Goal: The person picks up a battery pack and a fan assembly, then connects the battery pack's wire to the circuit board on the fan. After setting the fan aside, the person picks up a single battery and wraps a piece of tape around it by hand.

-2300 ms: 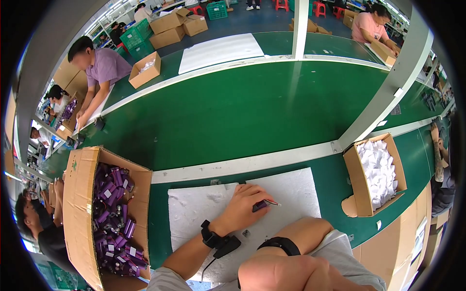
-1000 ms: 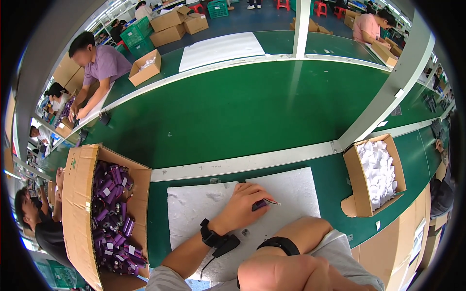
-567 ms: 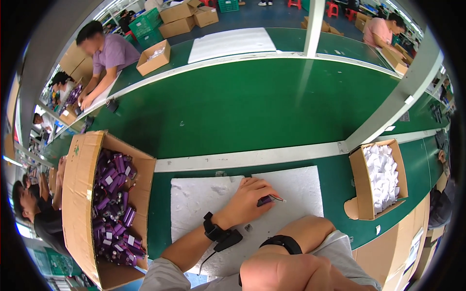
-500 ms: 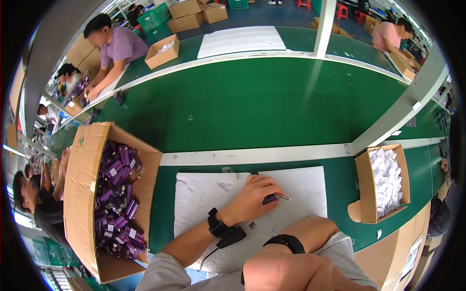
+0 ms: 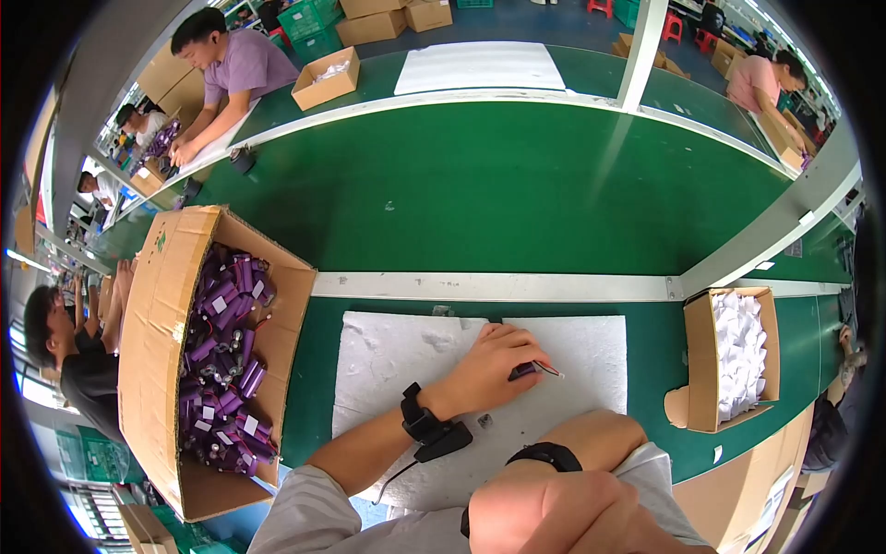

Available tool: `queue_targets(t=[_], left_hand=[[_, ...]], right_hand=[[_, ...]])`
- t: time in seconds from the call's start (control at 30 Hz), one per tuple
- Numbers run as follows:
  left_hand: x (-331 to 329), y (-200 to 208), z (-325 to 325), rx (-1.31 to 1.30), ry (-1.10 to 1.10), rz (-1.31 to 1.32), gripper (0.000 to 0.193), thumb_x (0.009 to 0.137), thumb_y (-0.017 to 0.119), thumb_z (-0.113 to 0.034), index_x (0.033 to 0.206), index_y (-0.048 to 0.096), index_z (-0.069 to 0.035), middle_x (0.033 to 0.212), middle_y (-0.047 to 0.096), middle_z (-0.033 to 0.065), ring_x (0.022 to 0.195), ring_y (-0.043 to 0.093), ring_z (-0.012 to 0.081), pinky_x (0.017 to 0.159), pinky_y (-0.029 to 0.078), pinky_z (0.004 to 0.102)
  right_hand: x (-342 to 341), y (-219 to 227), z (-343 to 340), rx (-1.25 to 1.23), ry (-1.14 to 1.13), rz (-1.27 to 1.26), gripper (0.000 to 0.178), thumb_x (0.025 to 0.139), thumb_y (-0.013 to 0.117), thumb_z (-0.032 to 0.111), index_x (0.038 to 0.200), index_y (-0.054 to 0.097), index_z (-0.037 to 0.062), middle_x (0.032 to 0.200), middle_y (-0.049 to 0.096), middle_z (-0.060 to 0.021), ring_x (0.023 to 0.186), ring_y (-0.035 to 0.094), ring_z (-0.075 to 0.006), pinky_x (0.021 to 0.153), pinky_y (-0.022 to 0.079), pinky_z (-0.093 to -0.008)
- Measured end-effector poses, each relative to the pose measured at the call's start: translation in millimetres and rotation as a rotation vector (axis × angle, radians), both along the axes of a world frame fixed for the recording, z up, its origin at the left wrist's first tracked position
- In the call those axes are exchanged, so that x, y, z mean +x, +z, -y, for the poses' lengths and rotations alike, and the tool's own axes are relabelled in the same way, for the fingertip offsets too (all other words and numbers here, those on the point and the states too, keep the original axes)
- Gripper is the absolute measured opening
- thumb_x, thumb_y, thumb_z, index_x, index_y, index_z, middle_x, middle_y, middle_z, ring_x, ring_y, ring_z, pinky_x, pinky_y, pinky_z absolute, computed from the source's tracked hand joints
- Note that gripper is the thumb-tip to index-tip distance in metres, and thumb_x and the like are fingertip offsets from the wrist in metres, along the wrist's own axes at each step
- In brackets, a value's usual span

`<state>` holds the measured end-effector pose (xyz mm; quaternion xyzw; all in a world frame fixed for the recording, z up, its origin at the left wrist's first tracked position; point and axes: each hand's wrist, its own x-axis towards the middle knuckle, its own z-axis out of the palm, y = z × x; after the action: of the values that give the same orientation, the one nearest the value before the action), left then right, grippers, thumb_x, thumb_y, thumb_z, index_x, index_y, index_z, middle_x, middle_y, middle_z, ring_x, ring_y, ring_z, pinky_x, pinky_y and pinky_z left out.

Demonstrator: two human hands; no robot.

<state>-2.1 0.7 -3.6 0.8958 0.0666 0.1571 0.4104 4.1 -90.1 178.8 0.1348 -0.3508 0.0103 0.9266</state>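
Foam sheet (image 5: 397, 360) centre on table (image 5: 517, 194); carton w/ cells (image 5: 166, 305) left; box of papers (image 5: 734, 355) right

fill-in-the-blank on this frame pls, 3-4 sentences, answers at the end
1. The left hand rests on a white ____ sheet on the green table.
2. The cardboard box at the person's left is full of ____ cylindrical cells.
3. The smaller box at the right holds ____ pieces.
4. The left wrist wears a ____ band.

Missing words: foam; purple; white; black
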Motion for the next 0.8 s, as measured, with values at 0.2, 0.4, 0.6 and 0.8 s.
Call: queue_targets(t=[0.2,0.4,0.6,0.8], left_hand=[[1.4,-1.2,-1.0,0.02,0.008,0.015,0.019,0.077,0.071,-0.011,0.095,0.066,-0.017,0.093,0.059,-0.0003,0.092,0.053,0.0209,0.085,0.035,0.0345],[-0.4,-1.9,-0.9,0.03,-0.004,0.045,0.02,0.078,0.071,-0.011,0.095,0.065,-0.017,0.092,0.059,-0.0005,0.092,0.052,0.0208,0.085,0.035,0.0343],[0.6,-1.0,-1.4,0.005,0.006,0.071,0.019,0.078,0.071,-0.011,0.094,0.065,-0.017,0.092,0.059,-0.0005,0.092,0.052,0.021,0.085,0.035,0.0342],[-0.3,-2.4,-0.4,0.007,-0.004,0.083,0.018,0.077,0.071,-0.011,0.093,0.065,-0.016,0.093,0.06,-0.0007,0.092,0.052,0.0211,0.086,0.035,0.0345]], right_hand=[[-10.0,16.9,-6.2,-0.012,-0.031,-0.194,0.035,0.098,0.031,0.018,0.103,0.06,-0.0002,0.081,0.061,-0.0096,0.053,0.055,-0.0167,0.05,0.046,-0.0206],[-17.6,32.7,-11.7,-0.03,-0.056,-0.38,0.043,0.098,0.029,0.014,0.088,0.066,-0.0051,0.061,0.061,-0.0123,0.041,0.049,-0.0105,0.044,0.04,-0.0125],[-29.4,25.5,30.8,0.012,0.399,-0.722,0.047,0.099,0.025,0.013,0.096,0.067,-0.0079,0.063,0.063,-0.0186,0.039,0.048,-0.0115,0.037,0.035,-0.0113],[-39.9,38.6,18.1,0.626,0.475,-0.865,0.049,0.1,0.024,0.014,0.095,0.067,-0.0079,0.065,0.064,-0.0222,0.038,0.047,-0.011,0.032,0.031,-0.0106]])
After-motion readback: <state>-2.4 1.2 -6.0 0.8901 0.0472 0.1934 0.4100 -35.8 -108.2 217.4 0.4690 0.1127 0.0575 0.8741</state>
